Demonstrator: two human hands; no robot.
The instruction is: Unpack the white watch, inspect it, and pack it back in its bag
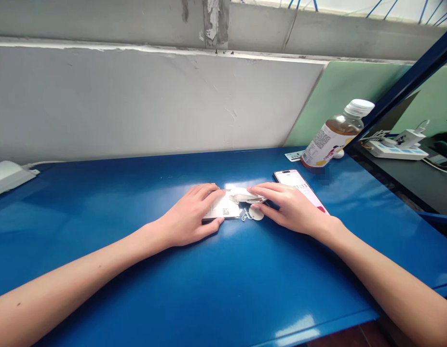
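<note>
My left hand is closed over the left end of a white printed card or packet, thumb at its near edge and fingers along the top. A small square code shows on its face. My right hand grips a white stapler between thumb and fingers. The stapler's front end lies over the packet's upper right corner; whether its jaws close on it I cannot tell. Just below the stapler are a round pale tag and a short bead chain on the blue table.
A phone with a lit screen lies partly behind my right hand. Beyond it stand a drink bottle with a white cap and a small card. A white device sits far left; a power strip is at right.
</note>
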